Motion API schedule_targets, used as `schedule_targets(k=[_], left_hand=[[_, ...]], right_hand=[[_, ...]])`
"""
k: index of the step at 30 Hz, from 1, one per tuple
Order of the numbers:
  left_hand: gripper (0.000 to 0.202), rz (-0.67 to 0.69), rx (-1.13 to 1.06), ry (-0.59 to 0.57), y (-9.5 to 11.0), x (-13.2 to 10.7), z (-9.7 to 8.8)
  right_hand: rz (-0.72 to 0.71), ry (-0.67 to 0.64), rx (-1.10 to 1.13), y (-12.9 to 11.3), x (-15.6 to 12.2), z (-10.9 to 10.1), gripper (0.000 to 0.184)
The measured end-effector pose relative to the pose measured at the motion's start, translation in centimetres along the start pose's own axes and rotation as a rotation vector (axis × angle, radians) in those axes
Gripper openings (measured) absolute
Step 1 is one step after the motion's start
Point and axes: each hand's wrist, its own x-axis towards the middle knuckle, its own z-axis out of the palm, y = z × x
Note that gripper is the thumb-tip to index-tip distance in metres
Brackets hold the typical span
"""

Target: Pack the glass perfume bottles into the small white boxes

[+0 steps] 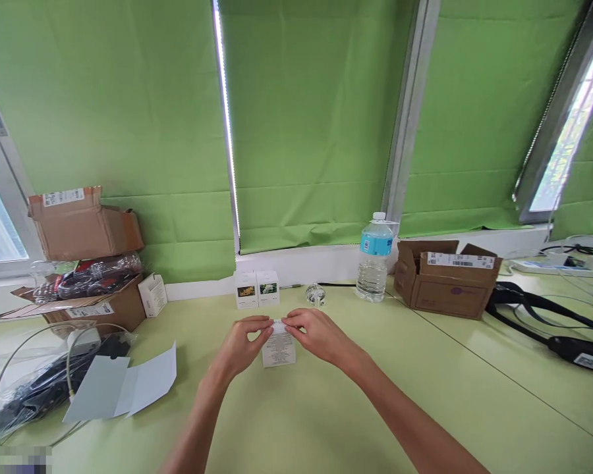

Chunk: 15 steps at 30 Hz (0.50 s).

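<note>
A small white box (279,352) with fine printed text on its face stands on the table in front of me. My left hand (243,341) pinches its top edge from the left, thumb and fingers together. From the other side, my right hand (322,334) grips the same top edge in a like pinch. The fingertips cover part of the box's top. Just behind sit two white boxes, one with a yellow flower picture (247,290) and one with a white flower picture (268,289). Right of them is a small clear glass piece (315,294).
A water bottle (374,260) and an open cardboard box (449,282) stand back right, with a black strap-like device (563,329) beyond. On the left are stacked cardboard boxes (82,227), a small white carton (153,296), a folded card (123,385) and a plastic-wrapped black item (44,385).
</note>
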Motion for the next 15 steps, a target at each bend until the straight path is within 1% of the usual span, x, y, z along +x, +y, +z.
schedule_targets(k=[3,7,10,13,15], left_hand=[[0.031,-0.008,0.047,-0.021,-0.5,-0.1,0.0],[0.027,0.002,0.096,-0.01,-1.4,-0.3,0.5],[0.027,0.011,0.066,0.027,-1.7,-0.7,0.9],[0.03,0.007,0.013,0.048,-1.8,-1.4,1.4],[0.034,-0.03,-0.04,0.064,-1.9,-2.0,1.7]], right_hand=[[0.005,-0.028,-0.022,-0.1,-0.2,-0.1,0.028],[0.025,-0.039,-0.151,-0.4,-0.5,0.4,0.03],[0.044,-0.052,-0.178,-0.8,-0.5,0.4,0.03],[0.053,-0.058,-0.152,-1.1,-0.7,-0.2,0.03],[0.121,-0.019,-0.153,-1.1,-1.0,-0.6,0.029]])
